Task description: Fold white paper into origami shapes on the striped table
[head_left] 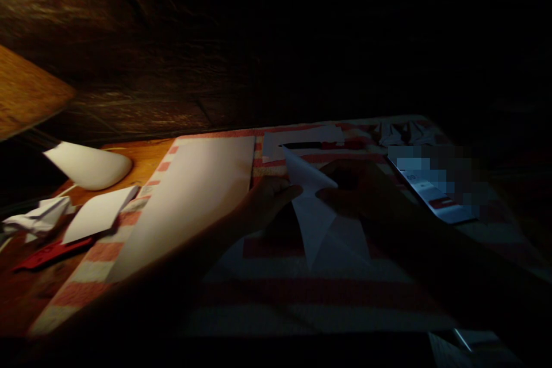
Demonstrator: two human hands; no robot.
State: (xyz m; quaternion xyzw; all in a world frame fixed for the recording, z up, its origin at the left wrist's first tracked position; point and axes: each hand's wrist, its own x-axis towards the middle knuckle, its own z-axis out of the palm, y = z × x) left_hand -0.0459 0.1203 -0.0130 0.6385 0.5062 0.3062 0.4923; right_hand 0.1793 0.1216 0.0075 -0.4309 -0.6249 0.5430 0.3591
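With folded paper [314, 213] between left hand [271, 195] and right hand [360, 185], in pinch grip of both, over striped cloth [293, 292].

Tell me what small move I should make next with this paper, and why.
Perhaps shift the folded paper leftward into better light: the left hand and right hand hold it in shadow, while the white sheet to its left is much brighter.

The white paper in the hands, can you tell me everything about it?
The white paper looks thin and folded, with a sharp corner at the top and flaps spreading below. The left hand pinches its left edge, the right hand its right side, over a striped cloth. Shadow hides finer creases.
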